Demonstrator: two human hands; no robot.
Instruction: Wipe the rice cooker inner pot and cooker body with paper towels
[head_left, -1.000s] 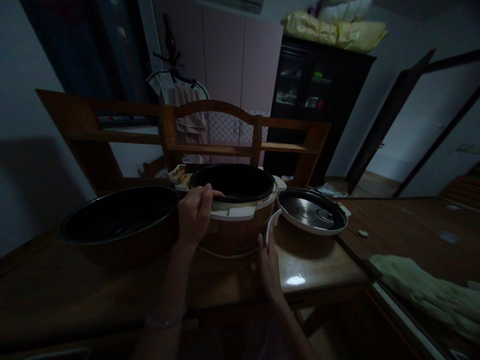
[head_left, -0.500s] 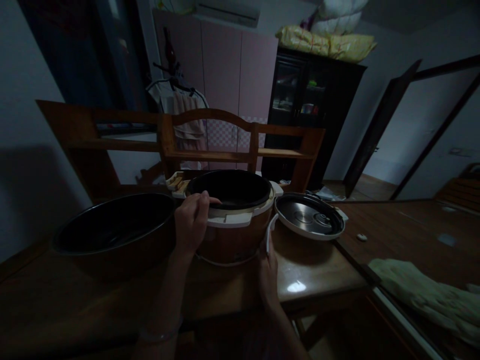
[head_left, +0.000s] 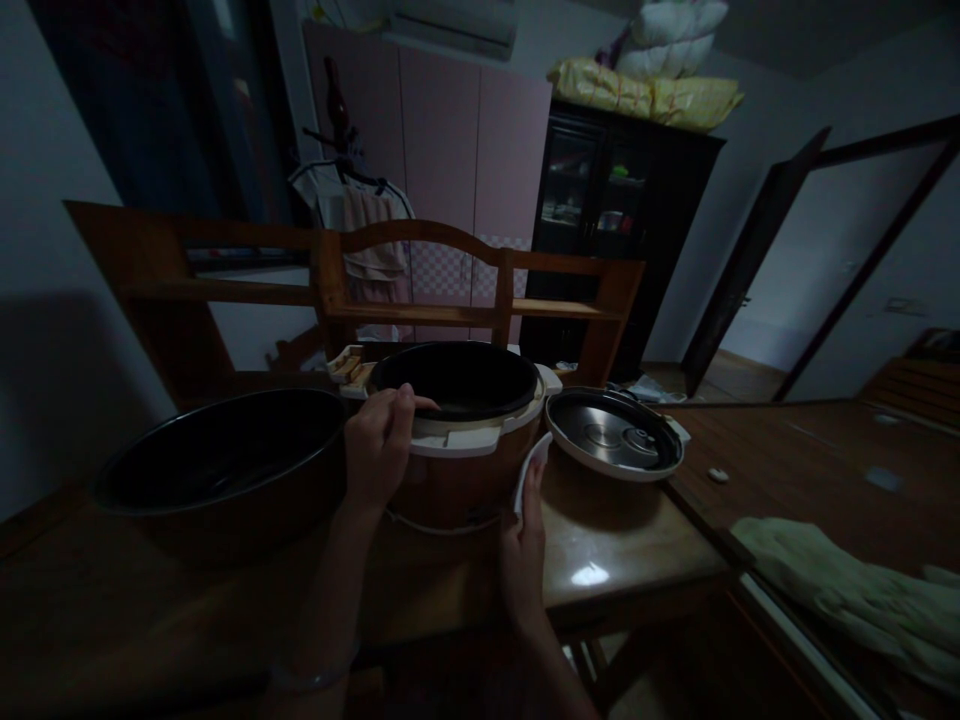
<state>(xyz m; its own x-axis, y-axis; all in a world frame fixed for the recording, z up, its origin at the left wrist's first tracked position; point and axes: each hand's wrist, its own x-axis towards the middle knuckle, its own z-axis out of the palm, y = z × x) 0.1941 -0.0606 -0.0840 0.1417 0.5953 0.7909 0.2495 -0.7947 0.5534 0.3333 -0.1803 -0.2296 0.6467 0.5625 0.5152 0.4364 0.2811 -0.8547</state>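
Note:
A rice cooker (head_left: 442,485) without its lid stands upright on the wooden table, its dark round opening facing up and its white rim showing. My left hand (head_left: 377,440) is closed over the rim at the front left, with one finger reaching over the edge. Against the cooker's right side, my right hand (head_left: 525,545) presses a folded white cloth (head_left: 534,468); part of the fingers is hidden by it. The cooker's lid (head_left: 611,440) lies to the right, metal underside up. Left of the cooker is a wide dark pot (head_left: 225,460).
A wooden rack (head_left: 420,312) stands along the table's back edge. Farther right, a pale green cloth (head_left: 840,580) and a small white object (head_left: 718,475) lie on a brown surface. Behind are a pink wardrobe (head_left: 439,150) and a black cabinet (head_left: 630,240).
My right hand has shifted slightly left and down along the cooker's side with the cloth, which now tilts more. My left hand keeps its place on the rim.

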